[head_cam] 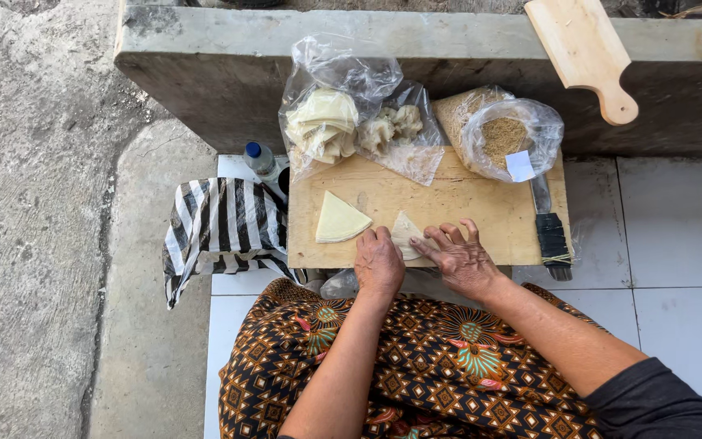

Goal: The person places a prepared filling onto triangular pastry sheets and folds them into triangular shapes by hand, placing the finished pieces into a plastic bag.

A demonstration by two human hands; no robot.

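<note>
A pale dough wrapper (405,232) lies at the near edge of a wooden cutting board (465,207). Both my hands are on it. My left hand (379,262) rests curled on its left side. My right hand (463,258) presses its right side with fingers spread. Another wrapper (340,219), folded to a wedge, lies on the board to the left, apart from my hands. How much of the wrapper sits under my fingers is hidden.
At the board's far edge sit a clear bag of wrappers (322,122), a bag of pale lumps (392,128) and a bag of brown crumbs (507,136). A knife (552,236) lies at right, a striped bag (221,228) and bottle (259,157) at left, a wooden paddle (591,53) on the concrete ledge.
</note>
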